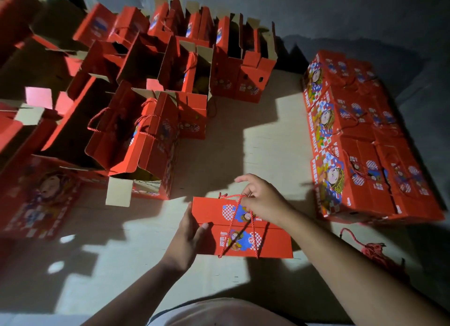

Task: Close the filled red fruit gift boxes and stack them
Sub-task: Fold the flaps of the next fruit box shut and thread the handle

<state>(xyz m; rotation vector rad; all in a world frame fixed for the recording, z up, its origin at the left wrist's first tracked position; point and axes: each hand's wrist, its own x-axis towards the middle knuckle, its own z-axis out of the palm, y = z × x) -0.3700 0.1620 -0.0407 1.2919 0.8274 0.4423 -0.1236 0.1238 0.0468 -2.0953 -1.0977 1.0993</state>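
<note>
Box in hand: a closed red gift box [243,226] sits on the pale floor [267,136] right in front of the person, top flaps shut, red cord handle [239,224] looped over the printed top.
Left hand [188,238]: reaches in from below, forearm angled up, palm flat against the box's left end, thumb lying over the top edge.
Right hand [261,199]: arm comes in from the lower right, wrist bent over the far edge, fingers pinching the cord at its top, index finger lifted.
Closed stack [365,140]: boxes packed side by side, well off to the right.
Open boxes [151,101]: a crowd with flaps standing up, to the left and behind.
Loose cords [372,250]: a red tangle on the floor by the right forearm.
</note>
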